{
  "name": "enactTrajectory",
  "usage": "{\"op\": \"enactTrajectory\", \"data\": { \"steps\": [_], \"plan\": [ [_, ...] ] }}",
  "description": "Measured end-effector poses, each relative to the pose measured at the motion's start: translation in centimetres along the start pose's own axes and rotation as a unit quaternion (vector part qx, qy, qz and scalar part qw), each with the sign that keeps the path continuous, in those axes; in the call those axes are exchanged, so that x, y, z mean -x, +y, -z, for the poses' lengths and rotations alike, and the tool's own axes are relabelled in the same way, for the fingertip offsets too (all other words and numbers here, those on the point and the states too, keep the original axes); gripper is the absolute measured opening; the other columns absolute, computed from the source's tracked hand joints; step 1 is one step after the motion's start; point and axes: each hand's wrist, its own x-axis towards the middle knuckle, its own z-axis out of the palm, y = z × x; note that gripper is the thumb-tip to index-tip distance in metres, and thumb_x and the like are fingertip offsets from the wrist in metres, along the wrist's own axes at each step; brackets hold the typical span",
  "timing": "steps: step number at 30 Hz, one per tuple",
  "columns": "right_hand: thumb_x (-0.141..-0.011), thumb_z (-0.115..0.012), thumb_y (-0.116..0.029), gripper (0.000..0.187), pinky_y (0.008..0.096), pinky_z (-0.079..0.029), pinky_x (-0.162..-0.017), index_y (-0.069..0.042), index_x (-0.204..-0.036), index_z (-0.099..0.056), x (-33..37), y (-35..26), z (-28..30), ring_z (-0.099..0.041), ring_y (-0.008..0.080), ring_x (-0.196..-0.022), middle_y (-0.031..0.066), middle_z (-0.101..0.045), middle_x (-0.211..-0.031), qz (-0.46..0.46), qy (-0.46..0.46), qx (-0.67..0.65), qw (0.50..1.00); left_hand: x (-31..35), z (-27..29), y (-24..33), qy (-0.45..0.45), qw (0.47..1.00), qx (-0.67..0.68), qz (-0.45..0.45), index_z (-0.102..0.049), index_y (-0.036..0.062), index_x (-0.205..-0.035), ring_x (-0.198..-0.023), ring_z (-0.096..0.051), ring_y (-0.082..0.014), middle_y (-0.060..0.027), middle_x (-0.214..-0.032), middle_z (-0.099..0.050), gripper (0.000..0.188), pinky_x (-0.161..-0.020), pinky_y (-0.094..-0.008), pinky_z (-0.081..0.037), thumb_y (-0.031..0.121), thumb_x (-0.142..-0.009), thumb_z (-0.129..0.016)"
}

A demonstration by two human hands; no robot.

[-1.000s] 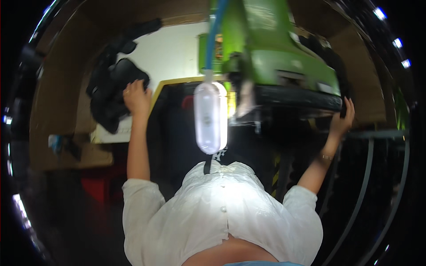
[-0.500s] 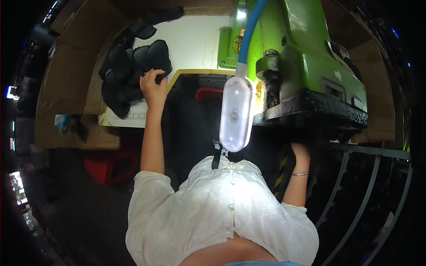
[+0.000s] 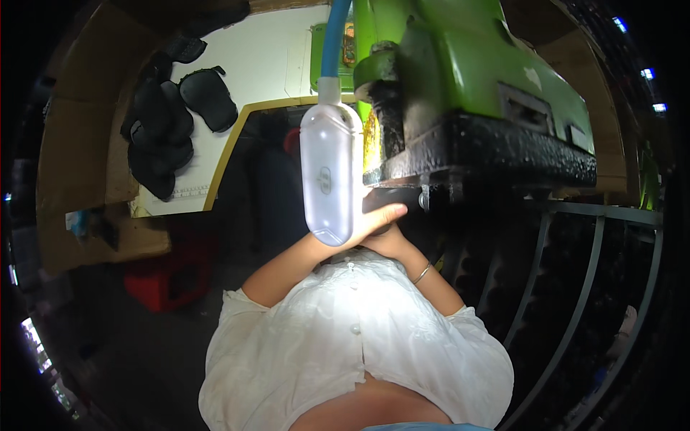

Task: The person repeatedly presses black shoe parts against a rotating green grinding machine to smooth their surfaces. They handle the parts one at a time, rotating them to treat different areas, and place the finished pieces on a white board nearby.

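My left hand (image 3: pixel 372 222) is at the near side of the green machine, thumb stretched along a black piece (image 3: pixel 392 197). This looks like one of the black padded pieces (image 3: pixel 162 108) piled on the white table; its outline is partly lost in shadow. Just below, my right hand (image 3: pixel 388 241) meets the lower edge of the black piece, its fingers hidden behind the piece and the left hand. A lit white lamp (image 3: pixel 331 172) hangs in front of my left wrist. On the table one black padded piece (image 3: pixel 208 99) lies slightly apart from the pile.
The green machine head (image 3: pixel 467 65) with its black underside overhangs my hands. A blue hose (image 3: pixel 335 39) carries the lamp. Cardboard walls (image 3: pixel 75 136) border the white table (image 3: pixel 262 61). A red stool (image 3: pixel 169 284) stands low at left, a grey metal rack (image 3: pixel 596 280) at right.
My left hand has left the pile and come right, to the black piece under the machine. My right hand has moved left and out from beneath the machine. The view has shifted.
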Motion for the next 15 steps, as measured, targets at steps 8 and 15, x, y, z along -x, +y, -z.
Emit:
{"op": "enactTrajectory", "data": {
  "steps": [8, 15],
  "plan": [
    [-0.064, -0.079, -0.006, 0.042, 0.0268, -0.048, -0.077, 0.002, -0.101, -0.061, 2.5, -4.9, 4.8, -0.061, 0.0138, -0.084, 0.0073, -0.065, -0.094, -0.023, -0.007, 0.078, 0.997, 1.4, -0.2, -2.8, 0.067, 0.986, 0.154, -0.011, -0.061, 0.0016, -0.108, -0.086, -0.058, -0.0218, -0.0132, -0.098, -0.062, 0.041, -0.076, -0.0335, -0.047, 0.026, -0.077, -0.071],
    [-0.058, -0.077, 0.0, 0.048, 0.03, -0.045, -0.086, 0.003, -0.103, -0.06, 3.0, -8.4, 11.6, -0.059, 0.0173, -0.093, 0.0081, -0.063, -0.098, 0.181, 0.142, -0.099, 0.968, 1.2, -0.4, -5.2, 0.131, 0.977, -0.081, -0.15, -0.052, -0.0037, -0.111, -0.082, -0.056, -0.0219, -0.0117, -0.093, -0.058, 0.051, -0.073, -0.0313, -0.046, 0.018, -0.072, -0.076]
  ]
}}
